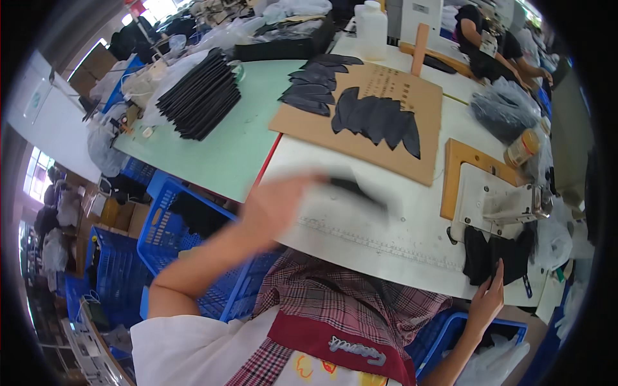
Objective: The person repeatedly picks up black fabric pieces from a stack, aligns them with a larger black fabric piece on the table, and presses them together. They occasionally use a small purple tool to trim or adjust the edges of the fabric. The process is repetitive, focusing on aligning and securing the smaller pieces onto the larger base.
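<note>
My left hand (278, 204) is raised over the near edge of the white table and smeared by motion. A thin dark fabric piece (357, 192), also blurred, stretches from its fingers to the right. On the right, my right hand (488, 299) grips the lower edge of a black fabric piece (508, 257), one finger stretched over it. This piece lies at the front of the sewing machine (499, 202), whose head hides its far end. Pointed black pieces (376, 117) lie overlapped in a row on the cardboard sheet (386, 161), beside a second overlapped group (310, 87).
A stack of black folded pieces (199, 96) stands on the green table (257, 141). Below it is a blue basket (154, 238) with dark fabric. A jar (523, 148) and a plastic bag (505, 109) sit beyond the machine. Another person's arm (470, 32) shows at far right.
</note>
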`<move>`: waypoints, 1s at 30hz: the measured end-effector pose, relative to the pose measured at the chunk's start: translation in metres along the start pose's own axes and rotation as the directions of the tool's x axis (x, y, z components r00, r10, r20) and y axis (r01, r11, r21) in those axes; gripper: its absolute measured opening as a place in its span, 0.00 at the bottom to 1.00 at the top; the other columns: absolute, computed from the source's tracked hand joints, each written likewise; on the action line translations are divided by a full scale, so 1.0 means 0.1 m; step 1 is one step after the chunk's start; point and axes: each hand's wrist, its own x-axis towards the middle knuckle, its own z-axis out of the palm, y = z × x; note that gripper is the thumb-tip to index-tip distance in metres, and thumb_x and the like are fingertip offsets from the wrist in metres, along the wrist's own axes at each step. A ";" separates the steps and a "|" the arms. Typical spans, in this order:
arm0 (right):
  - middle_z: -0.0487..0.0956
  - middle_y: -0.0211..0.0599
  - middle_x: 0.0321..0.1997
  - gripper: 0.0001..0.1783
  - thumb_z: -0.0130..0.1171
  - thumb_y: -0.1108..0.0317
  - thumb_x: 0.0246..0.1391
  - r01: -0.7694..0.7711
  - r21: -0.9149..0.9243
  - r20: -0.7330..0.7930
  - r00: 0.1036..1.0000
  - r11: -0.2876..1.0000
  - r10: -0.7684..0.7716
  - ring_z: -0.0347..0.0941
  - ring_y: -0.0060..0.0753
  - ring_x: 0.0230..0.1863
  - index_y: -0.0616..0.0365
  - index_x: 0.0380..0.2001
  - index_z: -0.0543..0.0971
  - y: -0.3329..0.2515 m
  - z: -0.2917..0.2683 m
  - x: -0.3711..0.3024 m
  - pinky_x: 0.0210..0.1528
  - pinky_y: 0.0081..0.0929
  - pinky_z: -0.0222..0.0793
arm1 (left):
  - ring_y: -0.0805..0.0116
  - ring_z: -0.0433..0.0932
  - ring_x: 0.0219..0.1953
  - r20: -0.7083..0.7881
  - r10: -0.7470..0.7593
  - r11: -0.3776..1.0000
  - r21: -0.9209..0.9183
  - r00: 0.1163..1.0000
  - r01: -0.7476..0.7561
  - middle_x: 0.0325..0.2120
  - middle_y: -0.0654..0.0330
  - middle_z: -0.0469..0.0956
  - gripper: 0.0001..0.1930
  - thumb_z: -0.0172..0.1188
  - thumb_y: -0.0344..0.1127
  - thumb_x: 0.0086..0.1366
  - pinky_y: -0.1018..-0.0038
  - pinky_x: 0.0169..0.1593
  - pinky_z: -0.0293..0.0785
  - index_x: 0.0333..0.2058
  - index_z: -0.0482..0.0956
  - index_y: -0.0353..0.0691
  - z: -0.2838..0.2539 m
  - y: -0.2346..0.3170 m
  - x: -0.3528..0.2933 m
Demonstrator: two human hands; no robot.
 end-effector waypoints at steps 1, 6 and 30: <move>0.76 0.49 0.55 0.22 0.48 0.80 0.57 -0.025 -0.036 0.028 0.999 0.999 0.026 0.73 0.54 0.55 0.62 0.56 0.71 -0.02 -0.03 0.00 0.52 0.42 0.71 | 0.59 0.82 0.38 -0.290 0.051 0.968 0.251 0.956 0.025 0.38 0.53 0.82 0.16 0.52 0.24 0.59 0.65 0.43 0.77 0.46 0.79 0.38 -0.22 -0.35 0.14; 0.78 0.46 0.53 0.22 0.46 0.82 0.53 0.202 -0.124 -0.196 0.955 0.971 -0.224 0.75 0.48 0.53 0.64 0.52 0.76 -0.29 -0.27 0.00 0.54 0.39 0.71 | 0.49 0.77 0.45 -0.631 0.133 0.802 0.521 0.764 0.291 0.45 0.52 0.79 0.16 0.47 0.28 0.66 0.61 0.48 0.73 0.50 0.77 0.43 -1.44 -1.72 0.99; 0.76 0.40 0.36 0.13 0.58 0.76 0.42 0.676 -0.126 0.106 0.737 0.726 -0.668 0.75 0.40 0.42 0.63 0.36 0.75 -1.80 1.30 1.66 0.44 0.32 0.73 | 0.45 0.61 0.63 0.105 0.084 0.976 0.190 0.991 -0.103 0.63 0.43 0.61 0.31 0.54 0.49 0.66 0.56 0.63 0.59 0.61 0.63 0.35 1.38 -0.47 1.33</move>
